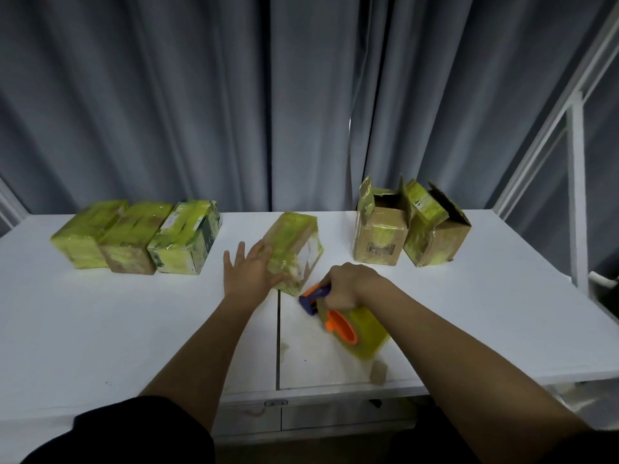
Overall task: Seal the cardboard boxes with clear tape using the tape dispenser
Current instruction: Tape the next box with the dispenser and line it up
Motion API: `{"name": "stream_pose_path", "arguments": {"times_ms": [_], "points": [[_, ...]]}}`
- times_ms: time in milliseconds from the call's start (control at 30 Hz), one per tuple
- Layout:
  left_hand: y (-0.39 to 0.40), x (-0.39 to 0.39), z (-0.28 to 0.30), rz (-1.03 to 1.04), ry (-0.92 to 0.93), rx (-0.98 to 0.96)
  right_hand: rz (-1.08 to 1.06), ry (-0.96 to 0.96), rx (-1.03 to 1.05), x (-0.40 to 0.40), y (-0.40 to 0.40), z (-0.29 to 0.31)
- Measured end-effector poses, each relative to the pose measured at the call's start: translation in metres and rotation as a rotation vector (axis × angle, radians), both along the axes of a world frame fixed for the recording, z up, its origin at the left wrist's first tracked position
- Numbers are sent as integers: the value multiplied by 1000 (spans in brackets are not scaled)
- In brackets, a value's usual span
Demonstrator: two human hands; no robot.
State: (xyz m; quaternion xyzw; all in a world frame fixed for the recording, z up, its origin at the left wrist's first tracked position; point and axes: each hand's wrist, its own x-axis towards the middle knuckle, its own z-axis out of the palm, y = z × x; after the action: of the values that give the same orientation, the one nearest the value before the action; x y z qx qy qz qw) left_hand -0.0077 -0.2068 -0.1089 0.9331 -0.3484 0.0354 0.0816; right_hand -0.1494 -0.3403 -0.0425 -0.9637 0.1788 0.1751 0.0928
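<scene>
On table point(100, 329): six boxes — left hand point(249, 271) spread on one point(294, 249); right hand point(348, 286) seemingly gripping dispenser point(338, 319).

The room is dim, with cool, flat light falling from above onto the white folding table point(100, 329), which is the brightest surface and slightly washed out. The pleated grey curtain point(201, 95) beyond both hands sinks into murky folds. Shadows under the forearms are faint and soft. The right hand point(348, 286) and the orange and purple tape dispenser with its yellowish roll point(345, 321) are smeared by motion blur; the left hand point(251, 272) is softer too. Straight lines bow at the edges, notably the white metal frame point(576, 162) far right of the right hand.
</scene>
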Motion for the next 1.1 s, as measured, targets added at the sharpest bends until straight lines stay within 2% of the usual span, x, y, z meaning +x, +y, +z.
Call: {"name": "stream_pose_path", "arguments": {"times_ms": [67, 267, 500, 600, 733, 867, 1000, 1100], "points": [[-1, 1, 1, -39, -14, 40, 118, -64, -134, -3, 0, 3], [-7, 4, -5, -20, -25, 26, 212, -186, -192, -34, -21, -4], [-10, 3, -9, -23, -18, -81, 228, -429, -109, -76, -57, -1], [-12, -3, -7, -61, -25, -152, 241, -421, -168, -81, -64, -17], [-12, -17, -3, 0, 24, -193, 298, -375, -325, -81, -70, -41], [-8, -34, -2, 58, -61, -196, 379, -443, -426, -82, -70, -70], [-4, -48, -5, 29, -120, -155, 352, -521, -368, -86, -64, -86], [2, -54, -9, -9, -122, -187, 337, -491, -258, -92, -60, -89]]}}
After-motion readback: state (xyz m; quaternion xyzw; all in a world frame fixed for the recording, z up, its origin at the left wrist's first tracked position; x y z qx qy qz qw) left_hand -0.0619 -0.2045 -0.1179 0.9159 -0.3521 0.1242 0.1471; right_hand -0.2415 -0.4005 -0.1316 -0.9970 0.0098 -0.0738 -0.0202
